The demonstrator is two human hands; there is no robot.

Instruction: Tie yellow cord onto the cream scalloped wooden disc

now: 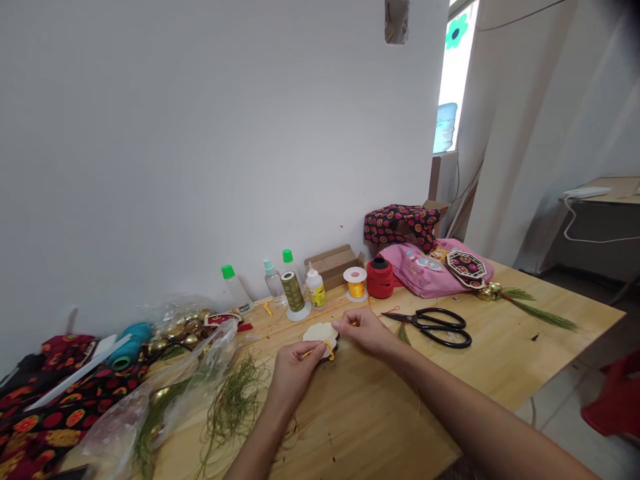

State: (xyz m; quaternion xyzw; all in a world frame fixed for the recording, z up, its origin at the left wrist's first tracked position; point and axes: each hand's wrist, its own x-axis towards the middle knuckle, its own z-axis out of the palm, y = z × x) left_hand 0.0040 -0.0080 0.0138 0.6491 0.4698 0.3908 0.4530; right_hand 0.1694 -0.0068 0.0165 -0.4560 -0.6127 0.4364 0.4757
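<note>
Green threads sprawl in a tangle (235, 393); beside them my left hand (293, 370) pinches the pale scalloped disc (320, 333) by its lower edge, yellow cord (329, 351) at my fingertips. My right hand (365, 331) presses thumb and finger together at the disc's right rim, yellow cord showing between; then black-handled scissors (440, 319).

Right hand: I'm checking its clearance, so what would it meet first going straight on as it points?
The pale scalloped piece, just ahead of the right hand; whether they touch is hard to tell.
</note>
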